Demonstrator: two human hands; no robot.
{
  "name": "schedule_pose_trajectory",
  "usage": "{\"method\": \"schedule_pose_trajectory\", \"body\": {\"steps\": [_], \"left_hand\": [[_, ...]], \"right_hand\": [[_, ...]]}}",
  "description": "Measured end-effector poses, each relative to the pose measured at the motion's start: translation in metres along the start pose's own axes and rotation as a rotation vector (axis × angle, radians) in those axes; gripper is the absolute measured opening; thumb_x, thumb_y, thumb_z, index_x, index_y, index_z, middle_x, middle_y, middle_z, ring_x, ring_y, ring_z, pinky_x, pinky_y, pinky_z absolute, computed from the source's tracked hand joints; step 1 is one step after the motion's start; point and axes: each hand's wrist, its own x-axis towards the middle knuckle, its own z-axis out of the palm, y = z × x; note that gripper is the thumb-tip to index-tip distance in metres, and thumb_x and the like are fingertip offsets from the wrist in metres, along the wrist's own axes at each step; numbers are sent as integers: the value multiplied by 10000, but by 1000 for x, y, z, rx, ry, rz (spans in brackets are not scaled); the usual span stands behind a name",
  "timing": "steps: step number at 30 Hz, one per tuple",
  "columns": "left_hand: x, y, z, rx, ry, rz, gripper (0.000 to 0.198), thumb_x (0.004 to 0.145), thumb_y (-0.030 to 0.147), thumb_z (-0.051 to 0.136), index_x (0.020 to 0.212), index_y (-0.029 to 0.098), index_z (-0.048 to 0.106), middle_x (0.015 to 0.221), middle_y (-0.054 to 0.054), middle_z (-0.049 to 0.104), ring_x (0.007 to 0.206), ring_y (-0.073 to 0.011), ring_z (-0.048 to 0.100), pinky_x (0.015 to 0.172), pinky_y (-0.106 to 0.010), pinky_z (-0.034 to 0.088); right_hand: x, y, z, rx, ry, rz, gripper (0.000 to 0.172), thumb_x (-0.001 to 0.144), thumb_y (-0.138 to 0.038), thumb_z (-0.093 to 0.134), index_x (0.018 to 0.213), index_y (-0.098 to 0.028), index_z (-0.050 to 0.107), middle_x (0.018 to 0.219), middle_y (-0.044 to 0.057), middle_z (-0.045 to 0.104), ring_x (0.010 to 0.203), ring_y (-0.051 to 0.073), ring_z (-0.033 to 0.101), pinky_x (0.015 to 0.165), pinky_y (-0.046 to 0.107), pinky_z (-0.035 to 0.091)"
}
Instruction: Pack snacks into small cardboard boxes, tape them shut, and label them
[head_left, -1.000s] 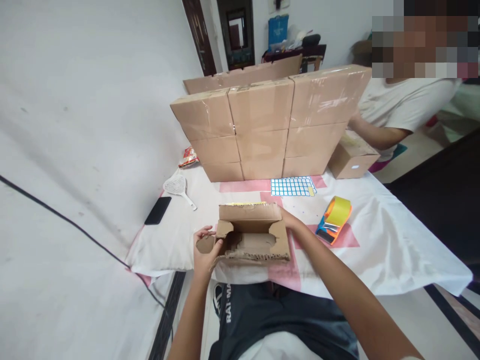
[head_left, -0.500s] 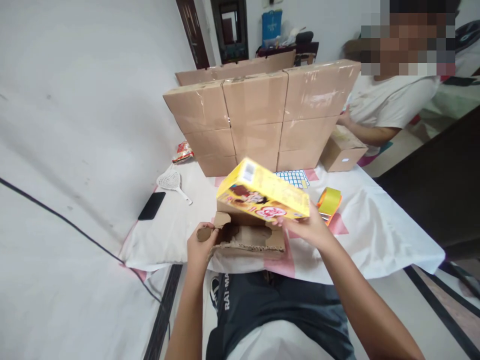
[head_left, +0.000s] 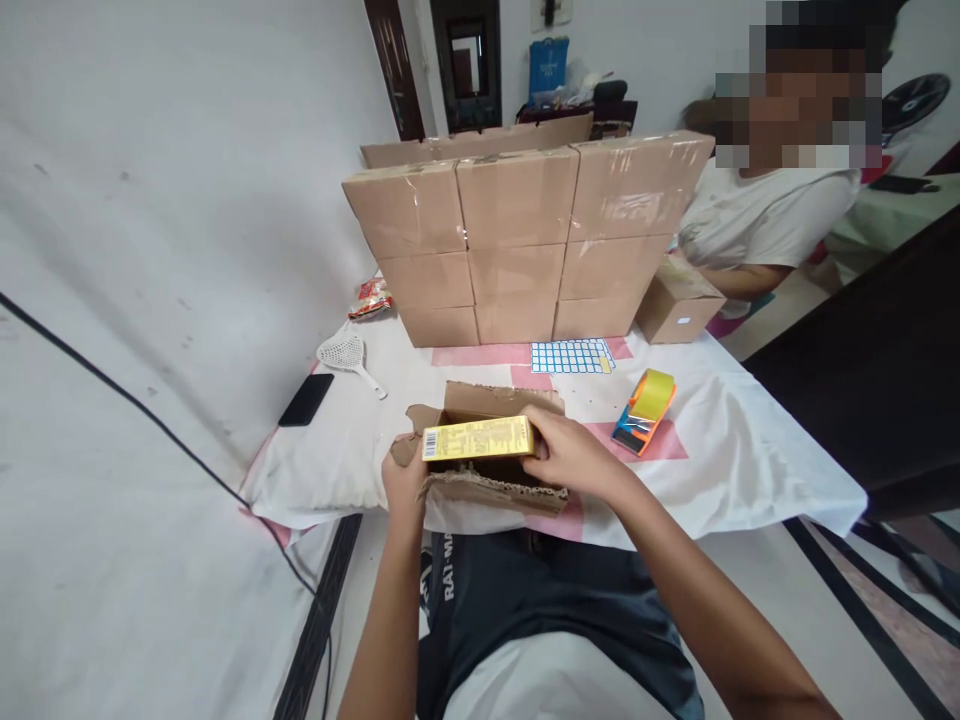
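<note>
A yellow snack box [head_left: 478, 438] is partly inside an open cardboard box [head_left: 491, 493], its narrow printed side facing up. My right hand [head_left: 559, 450] grips the yellow box by its right end. At the cardboard box's left side, my left hand [head_left: 405, 475] is closed around a bent flap, close to the yellow box's barcode end. The cardboard box has ragged torn edges and stands near the table's front edge. Its inside is mostly hidden by the yellow box.
Stacked taped cartons [head_left: 517, 240] form a wall at the back. A tape dispenser [head_left: 646, 410] lies right, a label sheet [head_left: 571, 356] behind. Left are a white strainer [head_left: 349, 355], a black phone [head_left: 306, 400] and a red packet [head_left: 370, 298]. Another person [head_left: 765, 210] stands behind a small carton [head_left: 679, 300].
My right hand has brought the yellow box down and left into the cardboard box's opening, turning its narrow side up. My left hand stays on the flap.
</note>
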Motion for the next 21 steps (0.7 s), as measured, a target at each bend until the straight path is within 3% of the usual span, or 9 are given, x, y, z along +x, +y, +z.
{"method": "schedule_pose_trajectory", "body": {"steps": [3,5,7,9,12,14,18,21], "left_hand": [[-2,-5,-2,-33,16,-3,426,648,524,745,841,152,667,737,-13,683,667,-157,612,649,-277,493],[-4,-7,-3,-43,22,0,424,658,519,748,854,152,668,749,-15,685,682,-161,622,666,-282,498],[-5,-8,-5,-45,26,7,419,683,516,738,884,154,674,784,-25,699,717,-174,644,685,-289,507],[-5,-8,-5,-39,34,20,396,718,509,716,897,157,681,799,-30,705,749,-185,657,700,-294,510],[-6,-9,-6,-27,48,46,345,757,487,690,868,160,684,768,-23,693,752,-191,650,698,-296,503],[-7,-9,-5,-41,31,80,338,782,483,673,886,161,684,785,-27,698,760,-191,652,703,-296,506],[-15,-8,0,-128,-48,187,398,858,519,603,1043,174,675,1026,-77,728,907,-198,680,800,-299,531],[-20,-5,4,-158,-108,275,420,915,526,568,1144,190,669,1167,-91,701,1030,-207,662,871,-300,524]], "right_hand": [[8,0,8,-142,-106,58,314,733,-258,696,1019,-205,578,929,63,706,807,246,638,626,289,359],[9,2,10,-135,-127,57,514,725,-332,755,1191,-204,580,1070,98,726,916,294,670,675,310,410],[6,5,8,-49,-112,18,752,725,-385,791,1391,-219,483,1238,120,698,1054,326,669,771,348,465],[2,7,3,35,-101,-25,862,759,-424,788,1497,-237,385,1350,124,653,1150,328,649,862,379,486],[-2,9,-6,36,-150,-85,682,893,-512,661,1483,-245,448,1395,121,633,1181,322,639,900,393,481],[-1,9,-9,-47,-224,-114,528,973,-558,524,1397,-245,559,1268,116,706,1074,314,673,845,389,474],[10,14,-10,-251,-284,-188,503,1000,-576,451,1265,-209,669,894,107,760,806,290,676,812,407,425],[19,24,-9,-286,-274,-279,510,998,-540,474,1302,-173,655,861,108,755,745,262,663,899,447,376]]}}
